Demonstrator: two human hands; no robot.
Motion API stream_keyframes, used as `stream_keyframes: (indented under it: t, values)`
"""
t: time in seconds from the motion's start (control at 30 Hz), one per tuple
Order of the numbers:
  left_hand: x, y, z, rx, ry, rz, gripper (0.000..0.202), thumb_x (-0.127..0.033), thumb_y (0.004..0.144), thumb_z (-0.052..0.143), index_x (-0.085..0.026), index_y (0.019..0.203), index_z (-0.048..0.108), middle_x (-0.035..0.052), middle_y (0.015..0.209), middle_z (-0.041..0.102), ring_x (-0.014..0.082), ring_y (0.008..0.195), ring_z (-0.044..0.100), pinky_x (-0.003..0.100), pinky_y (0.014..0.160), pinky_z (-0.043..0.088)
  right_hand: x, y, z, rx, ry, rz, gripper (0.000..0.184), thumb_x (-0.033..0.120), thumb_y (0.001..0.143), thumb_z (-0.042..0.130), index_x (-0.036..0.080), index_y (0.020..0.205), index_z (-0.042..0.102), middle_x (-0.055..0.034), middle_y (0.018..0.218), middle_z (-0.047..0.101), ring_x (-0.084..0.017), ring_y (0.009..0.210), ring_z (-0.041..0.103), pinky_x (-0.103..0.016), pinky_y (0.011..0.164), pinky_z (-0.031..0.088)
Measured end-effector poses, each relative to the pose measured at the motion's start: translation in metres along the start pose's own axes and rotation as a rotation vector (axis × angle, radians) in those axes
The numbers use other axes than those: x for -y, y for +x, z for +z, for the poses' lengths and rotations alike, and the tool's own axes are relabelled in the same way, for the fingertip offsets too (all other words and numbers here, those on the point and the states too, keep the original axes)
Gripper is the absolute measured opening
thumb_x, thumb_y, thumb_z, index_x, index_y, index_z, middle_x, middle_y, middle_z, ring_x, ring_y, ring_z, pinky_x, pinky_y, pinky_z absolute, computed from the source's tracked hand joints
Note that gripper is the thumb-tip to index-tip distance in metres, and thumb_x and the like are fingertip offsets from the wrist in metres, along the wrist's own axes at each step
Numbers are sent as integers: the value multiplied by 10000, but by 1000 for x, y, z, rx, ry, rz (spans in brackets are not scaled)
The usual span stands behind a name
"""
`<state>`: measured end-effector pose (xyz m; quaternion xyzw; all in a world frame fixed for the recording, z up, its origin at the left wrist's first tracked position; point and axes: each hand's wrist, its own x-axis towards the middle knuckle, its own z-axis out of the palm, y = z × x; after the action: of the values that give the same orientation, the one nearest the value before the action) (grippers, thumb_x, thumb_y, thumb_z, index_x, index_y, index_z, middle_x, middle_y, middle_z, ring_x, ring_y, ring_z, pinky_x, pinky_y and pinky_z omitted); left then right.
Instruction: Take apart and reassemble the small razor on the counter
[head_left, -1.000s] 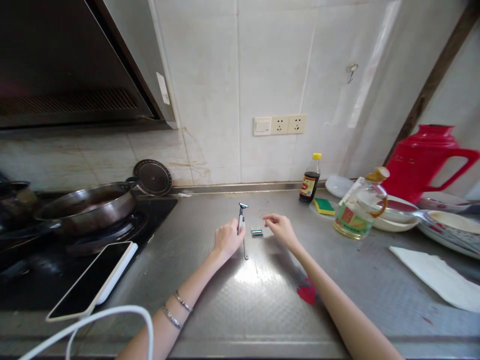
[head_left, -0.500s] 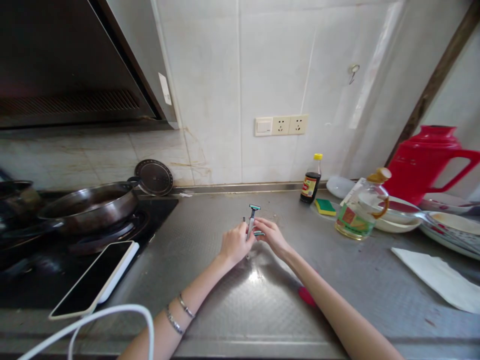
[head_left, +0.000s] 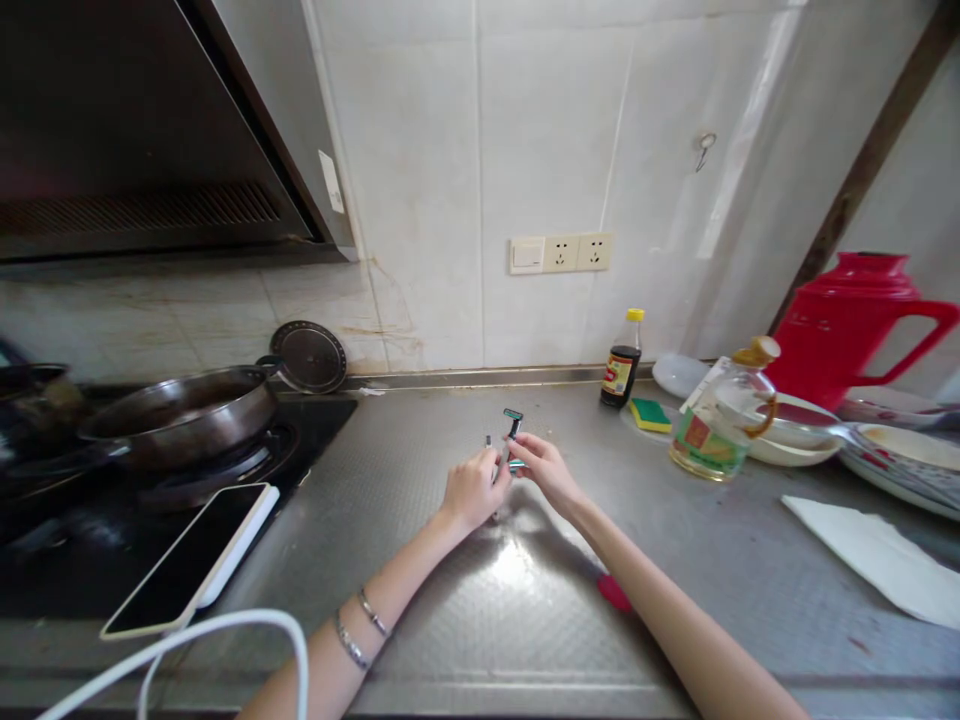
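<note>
A small razor (head_left: pixel 511 428) with a green-edged head stands tilted above the steel counter (head_left: pixel 480 600), its head pointing up and away from me. My left hand (head_left: pixel 471 488) is closed round the lower part of its handle. My right hand (head_left: pixel 541 463) pinches the handle just below the head from the right side. A small green-and-silver piece (head_left: pixel 516 465) shows between the two hands, partly hidden by the fingers. A thin metal stub (head_left: pixel 488 441) pokes up beside my left fingers.
A phone (head_left: pixel 191 555) lies left on the stove edge, a white cable (head_left: pixel 187 640) below it. A pan (head_left: pixel 176 405) sits on the burner. Sauce bottle (head_left: pixel 621 362), sponge (head_left: pixel 649 413), oil bottle (head_left: pixel 712 420), red jug (head_left: pixel 855 320), dishes (head_left: pixel 892 445) and a paper towel (head_left: pixel 870 550) crowd the right.
My right hand came in from the right and took hold of the razor beside my left hand. The razor was lifted off the counter and now tilts rightward.
</note>
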<state>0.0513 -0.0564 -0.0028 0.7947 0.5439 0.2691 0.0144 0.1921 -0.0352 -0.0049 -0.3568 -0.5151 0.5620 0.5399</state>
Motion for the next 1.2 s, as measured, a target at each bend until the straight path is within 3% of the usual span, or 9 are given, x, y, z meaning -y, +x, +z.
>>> stream_keyframes:
  t: [0.33,0.7,0.97,1.2]
  values:
    - [11,5,-3,-67,-124,-80,362,-369,902,291,-202,729,562,31,693,622,141,650,555,234,618,337,5,2,-2,-73,-61,-39,340,430,600,724,180,759,557,-5,738,628,-142,714,584,-240,614,448]
    - [33,16,7,-224,-421,-191,390,-363,884,284,-182,655,542,-6,567,540,122,565,513,215,576,344,-3,-1,5,-29,42,131,426,468,618,713,211,792,422,-16,700,677,-168,647,649,-282,608,478]
    - [41,22,9,-262,-576,-279,345,-330,836,288,-177,635,523,-25,500,458,117,514,481,208,528,358,-4,-4,7,5,-10,175,395,481,673,671,186,907,552,-50,749,681,-172,668,649,-255,565,465]
    - [47,24,12,-271,-652,-352,336,-324,815,308,-171,633,544,-24,488,475,108,489,482,201,498,362,-9,-5,11,1,70,206,334,473,659,685,176,750,563,-15,664,621,-128,583,594,-259,574,485]
